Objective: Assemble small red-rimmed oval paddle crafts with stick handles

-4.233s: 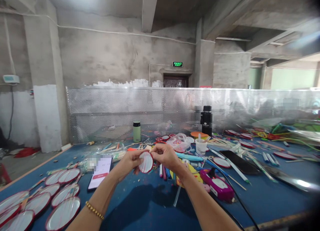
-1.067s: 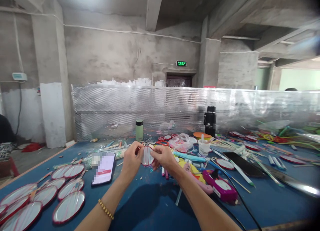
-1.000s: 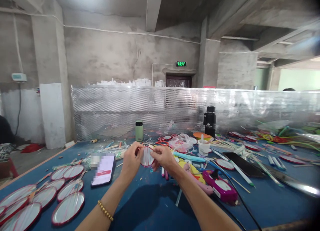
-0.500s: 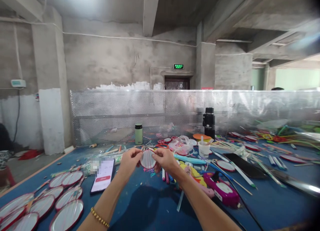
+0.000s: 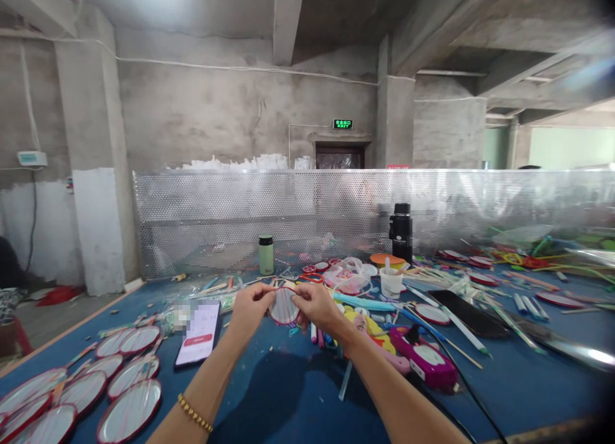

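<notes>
A small round white disc with a red rim [image 5: 284, 307] is held up between both hands above the blue table. My left hand [image 5: 254, 307] pinches its left edge between thumb and fingers. At the opposite edge, my right hand [image 5: 318, 308] is closed on the same disc, partly hiding the rim. Thin lines run up and down across the disc's face. Similar red-rimmed discs [image 5: 129, 411] lie in a cluster at the lower left, some with flat wooden sticks among them. Tiny coloured pieces lie behind and below the held disc.
A phone with a lit screen [image 5: 198, 335] lies left of my hands. On the right are a purple device [image 5: 425, 361] with a cable, a white cup [image 5: 391, 282], and a dark phone [image 5: 468, 314]. A green bottle [image 5: 266, 255] and a black flask [image 5: 401, 234] stand behind.
The view has shifted very slightly. Both hands keep hold of the disc in almost the same place, with hardly any finger movement.
</notes>
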Motion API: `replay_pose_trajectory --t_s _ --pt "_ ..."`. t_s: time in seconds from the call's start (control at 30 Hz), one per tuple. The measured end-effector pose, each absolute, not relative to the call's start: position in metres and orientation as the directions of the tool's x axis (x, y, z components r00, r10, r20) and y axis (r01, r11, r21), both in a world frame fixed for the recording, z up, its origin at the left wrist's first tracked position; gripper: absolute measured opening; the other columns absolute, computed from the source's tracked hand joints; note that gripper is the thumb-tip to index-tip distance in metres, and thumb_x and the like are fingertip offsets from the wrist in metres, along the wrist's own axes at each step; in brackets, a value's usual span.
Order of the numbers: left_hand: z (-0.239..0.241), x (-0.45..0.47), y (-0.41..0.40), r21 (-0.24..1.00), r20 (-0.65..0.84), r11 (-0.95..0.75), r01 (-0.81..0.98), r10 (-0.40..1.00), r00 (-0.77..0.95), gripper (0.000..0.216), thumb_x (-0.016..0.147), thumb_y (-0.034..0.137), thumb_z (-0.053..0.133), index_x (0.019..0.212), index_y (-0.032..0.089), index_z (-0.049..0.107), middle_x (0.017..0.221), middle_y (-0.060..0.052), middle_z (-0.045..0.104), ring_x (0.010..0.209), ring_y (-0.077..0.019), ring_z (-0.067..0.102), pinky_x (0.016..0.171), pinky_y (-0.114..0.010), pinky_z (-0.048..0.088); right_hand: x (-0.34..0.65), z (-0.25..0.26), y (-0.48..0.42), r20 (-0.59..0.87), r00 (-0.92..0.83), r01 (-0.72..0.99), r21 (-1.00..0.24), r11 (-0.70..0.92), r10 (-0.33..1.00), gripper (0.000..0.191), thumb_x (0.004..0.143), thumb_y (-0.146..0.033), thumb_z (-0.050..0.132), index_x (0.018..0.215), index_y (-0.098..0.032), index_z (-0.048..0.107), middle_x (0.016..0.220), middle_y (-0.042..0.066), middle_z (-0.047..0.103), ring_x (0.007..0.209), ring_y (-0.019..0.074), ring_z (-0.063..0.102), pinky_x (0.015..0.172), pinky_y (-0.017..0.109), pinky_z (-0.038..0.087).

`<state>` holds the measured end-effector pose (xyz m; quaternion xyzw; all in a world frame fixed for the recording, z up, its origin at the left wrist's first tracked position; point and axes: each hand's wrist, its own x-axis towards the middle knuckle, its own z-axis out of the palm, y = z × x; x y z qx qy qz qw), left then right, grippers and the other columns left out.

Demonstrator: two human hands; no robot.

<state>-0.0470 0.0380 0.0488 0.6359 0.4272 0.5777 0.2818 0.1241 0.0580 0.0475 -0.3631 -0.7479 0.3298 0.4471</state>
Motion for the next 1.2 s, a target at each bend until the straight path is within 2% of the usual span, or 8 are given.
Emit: replay_pose_trajectory --t_s 0.2,0.4,0.5,0.6,0.77,0.9,1.03,1.2 --pt "0.050 -0.051 0.039 0.867 0.461 -0.447 0.219 0.887 -0.017 0.031 0.073 0.033 0.055 0.090 0.013 0.071 0.065 -0.003 0.067 0.054 -0.0141 0.057 0.054 -0.026 0.046 0.124 0.046 0.059 0.442 -0.353 0.266 -0.798 0.541 0.825 0.013 0.077 -0.024 0.051 0.065 -0.020 0.055 0.042 -0.006 0.054 0.036 0.0120 0.055 0.033 0.019 0.042" --pt "0.050 -0.053 0.041 0.823 0.511 -0.511 0.247 0.857 0.068 0.029 0.069 0.022 0.053 0.091 0.014 0.070 0.082 -0.006 0.073 0.067 -0.0157 0.063 0.063 -0.027 0.049 0.125 0.044 0.062 0.433 -0.377 0.246 -0.805 0.539 0.819 0.014 0.078 -0.026 0.051 0.066 -0.020 0.054 0.041 -0.006 0.053 0.035 0.0134 0.054 0.033 0.021 0.044" --pt "0.051 -0.054 0.039 0.858 0.468 -0.468 0.213 0.882 0.050 0.028 0.074 0.028 0.051 0.091 0.014 0.068 0.069 -0.003 0.070 0.056 -0.0138 0.061 0.057 -0.026 0.048 0.126 0.043 0.064 0.432 -0.342 0.214 -0.829 0.517 0.834 0.013 0.078 -0.028 0.052 0.068 -0.020 0.055 0.042 -0.005 0.055 0.036 0.0138 0.055 0.033 0.022 0.044" --pt "0.051 -0.053 0.038 0.881 0.384 -0.416 0.226 0.907 0.170 0.021 0.074 0.029 0.051 0.081 0.014 0.065 0.054 0.000 0.063 0.047 -0.0132 0.059 0.048 -0.023 0.045 0.126 0.043 0.066 0.438 -0.294 0.207 -0.839 0.504 0.850 0.014 0.078 -0.028 0.051 0.068 -0.020 0.054 0.043 -0.005 0.056 0.036 0.0134 0.055 0.034 0.022 0.045" --pt "0.042 -0.050 0.042 0.873 0.351 -0.405 0.271 0.909 0.226 0.011 0.074 0.024 0.047 0.073 0.018 0.055 0.048 0.004 0.056 0.040 -0.0161 0.060 0.036 -0.022 0.039 0.127 0.040 0.069 0.449 -0.306 0.272 -0.804 0.529 0.840 0.013 0.080 -0.026 0.049 0.072 -0.019 0.057 0.045 -0.005 0.054 0.039 0.0139 0.057 0.036 0.021 0.043" --pt "0.037 -0.049 0.045 0.856 0.377 -0.425 0.295 0.903 0.206 0.010 0.078 0.025 0.045 0.073 0.020 0.051 0.047 0.004 0.056 0.042 -0.0180 0.061 0.040 -0.025 0.044 0.128 0.041 0.070 0.573 -0.285 0.419 -0.646 0.638 0.768 0.016 0.083 -0.026 0.050 0.082 -0.019 0.063 0.064 0.001 0.065 0.053 0.0153 0.062 0.048 0.024 0.046" --pt "0.032 -0.045 0.045 0.723 0.520 -0.474 0.503 0.852 0.055 0.015 0.082 0.020 0.042 0.068 0.021 0.046 0.048 0.003 0.057 0.044 -0.0153 0.060 0.047 -0.023 0.042 0.125 0.045 0.066 0.804 -0.074 0.581 -0.446 0.681 0.590 0.011 0.082 -0.025 0.056 0.083 -0.018 0.065 0.083 0.006 0.069 0.073 0.0173 0.062 0.067 0.027 0.047" --pt "0.025 -0.040 0.043 0.368 0.760 -0.491 0.790 0.648 0.048 0.019 0.088 0.022 0.045 0.069 0.021 0.046 0.062 -0.001 0.060 0.059 -0.0163 0.059 0.054 -0.024 0.034 0.112 0.045 0.055 0.800 -0.063 0.515 -0.486 0.707 0.596 0.014 0.082 -0.025 0.058 0.075 -0.019 0.068 0.073 0.004 0.069 0.064 0.0152 0.059 0.062 0.025 0.044"
